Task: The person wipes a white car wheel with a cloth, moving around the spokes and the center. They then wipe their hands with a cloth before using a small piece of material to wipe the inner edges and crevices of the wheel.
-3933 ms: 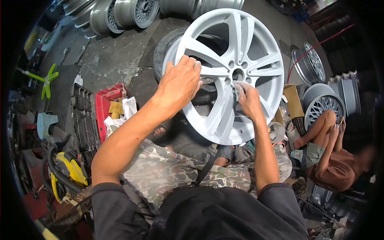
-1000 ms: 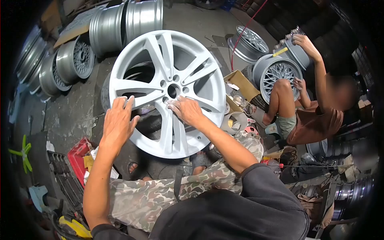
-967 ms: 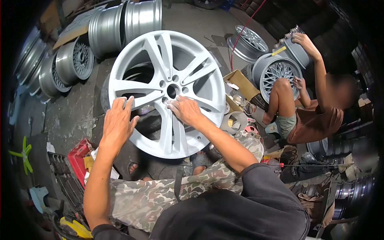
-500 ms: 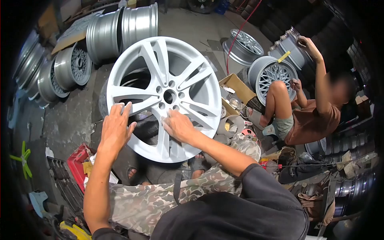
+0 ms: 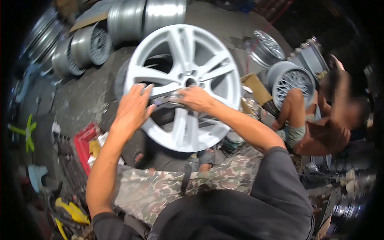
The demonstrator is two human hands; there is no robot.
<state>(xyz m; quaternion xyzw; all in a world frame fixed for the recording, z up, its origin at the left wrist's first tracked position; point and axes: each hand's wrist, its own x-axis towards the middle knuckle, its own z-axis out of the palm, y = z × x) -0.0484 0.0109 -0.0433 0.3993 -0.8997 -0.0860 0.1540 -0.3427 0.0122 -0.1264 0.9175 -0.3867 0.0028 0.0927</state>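
A large pale wheel rim [image 5: 185,134] lies face up before me, resting over a dark tyre [image 5: 120,78]. My left hand [image 5: 134,105] is on the rim's left edge beside a spoke, its fingers apart and the thumb pointing inward. Near the centre hub hole, my right hand [image 5: 195,98] bends its fingers down at the base of a lower left spoke. The image is blurred there, and whatever may be under those fingertips cannot be made out.
Silver rims [image 5: 126,22] stand at the upper left. At the right, a co-worker [image 5: 324,136] sits beside a mesh-spoked rim [image 5: 294,85]. A cardboard box [image 5: 258,89] is right of the large rim. A red tray [image 5: 85,148] and a green star-shaped object [image 5: 29,133] lie left.
The view has shifted, so the scene sits farther right. My right hand has moved up and left over the rim, from below the hub to beside it. The co-worker's raised arm has changed position.
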